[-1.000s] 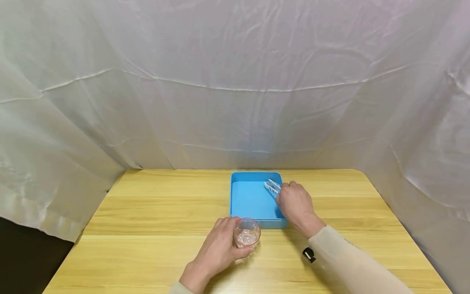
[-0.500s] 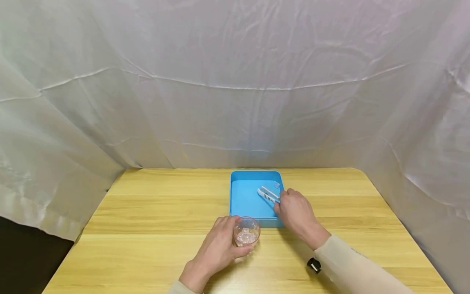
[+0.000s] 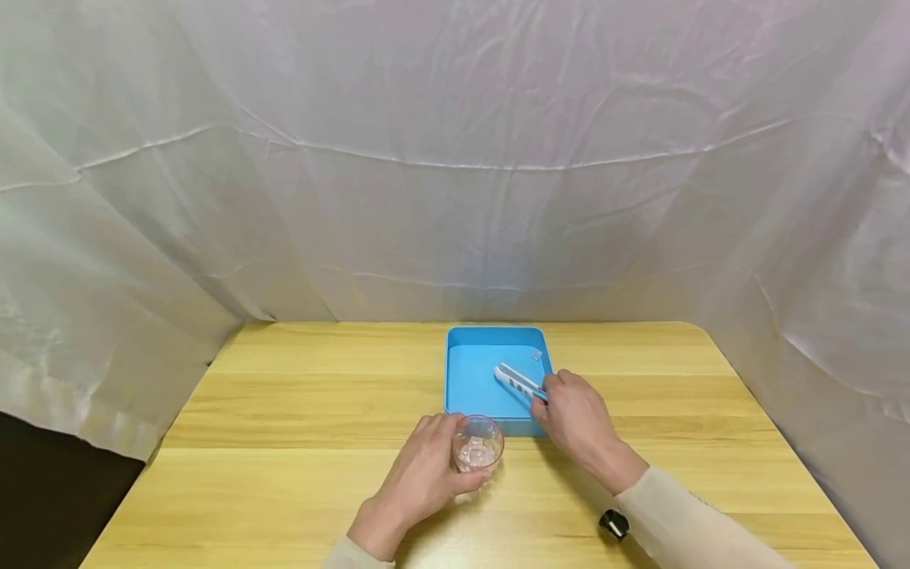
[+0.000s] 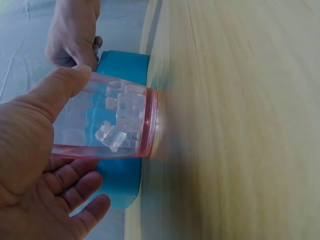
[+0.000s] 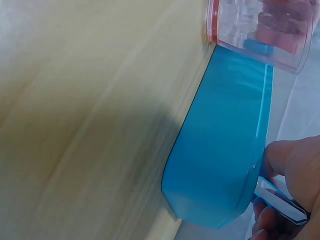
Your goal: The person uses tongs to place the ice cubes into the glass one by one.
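My left hand (image 3: 419,478) holds a clear pink-tinted cup (image 3: 478,449) between thumb and fingers; the cup stands upright on the table at the near side of a blue tray (image 3: 455,379). Several clear cubes (image 4: 129,111), like ice cubes, lie in the bottom of the cup. With its fingers curled round the handles, my right hand (image 3: 579,423) grips white tongs (image 3: 517,381) over the tray's right wall. The tong tips are low inside the tray, and I see nothing between them. One clear cube (image 3: 536,355) lies near the tray's far right corner.
The wooden table (image 3: 320,395) extends on both sides of the tray. A pale grey curtain (image 3: 455,197) hangs behind the table and along its sides. Near my right sleeve is a small black device (image 3: 614,524).
My right hand has drawn the tongs left and nearer, away from the far right corner. The clear cube there now shows. Now the tong arms look closer together. My left hand stays on the cup.
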Demonstrator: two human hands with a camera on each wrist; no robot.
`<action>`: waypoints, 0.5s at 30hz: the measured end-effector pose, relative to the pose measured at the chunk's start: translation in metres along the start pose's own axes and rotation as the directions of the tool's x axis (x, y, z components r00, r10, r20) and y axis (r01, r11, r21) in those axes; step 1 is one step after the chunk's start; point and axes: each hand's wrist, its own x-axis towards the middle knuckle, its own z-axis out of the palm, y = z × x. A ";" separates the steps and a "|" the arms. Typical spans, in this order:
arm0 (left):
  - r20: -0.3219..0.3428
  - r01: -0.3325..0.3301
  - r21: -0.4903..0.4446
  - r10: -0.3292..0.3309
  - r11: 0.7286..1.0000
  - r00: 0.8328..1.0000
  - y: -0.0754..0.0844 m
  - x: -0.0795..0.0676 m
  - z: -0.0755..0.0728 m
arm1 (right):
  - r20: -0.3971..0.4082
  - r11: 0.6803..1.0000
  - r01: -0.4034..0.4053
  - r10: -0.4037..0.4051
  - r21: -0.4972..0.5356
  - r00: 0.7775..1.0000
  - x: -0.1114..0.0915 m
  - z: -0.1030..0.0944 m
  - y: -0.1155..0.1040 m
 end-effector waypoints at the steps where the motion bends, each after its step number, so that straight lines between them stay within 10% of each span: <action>1: -0.001 -0.003 0.002 0.003 1.000 1.000 0.000 0.000 0.000 | -0.001 1.000 -0.001 0.001 0.002 1.000 -0.001 -0.001 0.000; 15: -0.032 -0.086 0.115 0.090 0.990 0.995 0.001 0.000 -0.004 | -0.031 0.985 -0.089 0.095 0.148 0.995 -0.021 -0.026 -0.008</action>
